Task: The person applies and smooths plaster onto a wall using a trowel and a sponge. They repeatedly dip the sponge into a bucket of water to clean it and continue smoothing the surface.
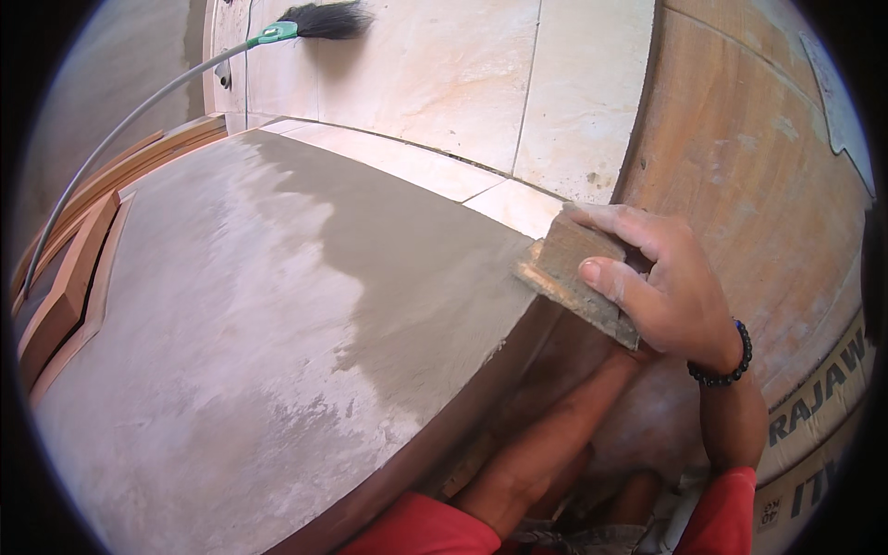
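Observation:
My right hand (pixel 684 287), with a dark beaded bracelet at its wrist, is closed around a small mortar-caked wooden float (pixel 583 262). Its thumb presses on the near face and the fingers go over the top. The float rests at the right-hand edge of a cement-plastered surface (pixel 416 287), which is darker and wetter beside the tiles and paler toward the left. My left forearm (pixel 555 435) reaches up toward the underside of the float. The left hand itself is hidden behind the float and the right hand.
Cream tiles (pixel 416 83) border the plaster's far side. A broom (pixel 324 20) with black bristles and a green head lies across the far left on its long pale handle. Wooden frame pieces (pixel 69 287) stand at the left. Brown floor tiles (pixel 740 148) and paper sacks (pixel 814 407) are at the right.

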A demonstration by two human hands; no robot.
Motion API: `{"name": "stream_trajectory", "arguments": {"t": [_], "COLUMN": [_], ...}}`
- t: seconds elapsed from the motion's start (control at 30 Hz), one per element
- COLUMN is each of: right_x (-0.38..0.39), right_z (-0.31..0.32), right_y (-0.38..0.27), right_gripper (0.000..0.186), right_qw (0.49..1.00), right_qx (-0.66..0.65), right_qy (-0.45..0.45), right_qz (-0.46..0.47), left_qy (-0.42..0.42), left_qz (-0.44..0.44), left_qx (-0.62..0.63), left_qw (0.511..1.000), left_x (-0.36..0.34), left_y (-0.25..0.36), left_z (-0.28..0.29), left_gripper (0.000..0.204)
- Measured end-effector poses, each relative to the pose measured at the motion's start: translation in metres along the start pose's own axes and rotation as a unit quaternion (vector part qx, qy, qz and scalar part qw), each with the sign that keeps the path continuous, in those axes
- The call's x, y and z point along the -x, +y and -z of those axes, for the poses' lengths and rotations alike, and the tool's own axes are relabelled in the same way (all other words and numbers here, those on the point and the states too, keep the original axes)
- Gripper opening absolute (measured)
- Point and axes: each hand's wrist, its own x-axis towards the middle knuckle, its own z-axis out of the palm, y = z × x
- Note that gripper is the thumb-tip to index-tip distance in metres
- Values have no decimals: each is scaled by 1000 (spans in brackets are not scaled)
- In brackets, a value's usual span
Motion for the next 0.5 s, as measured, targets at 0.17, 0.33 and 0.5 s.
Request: {"name": "stream_trajectory", "arguments": {"t": [0.17, 0.33, 0.5], "right_x": [-4, -9, 9], "right_z": [-21, -39, 1], "right_y": [-26, -97, -116], "right_gripper": [38, 38, 51], "right_qw": [987, 943, 938], "right_qx": [-21, -57, -301], "right_qy": [-2, -113, 64], "right_qz": [157, 306, 159], "left_qy": [87, 110, 118], "left_qz": [-4, -18, -44], "left_qx": [-74, -35, -48], "left_qw": [993, 993, 991], "left_x": [-17, -22, -23], "left_y": [6, 14, 17], "left_z": [48, 28, 12], "left_gripper": [78, 80, 79]}}
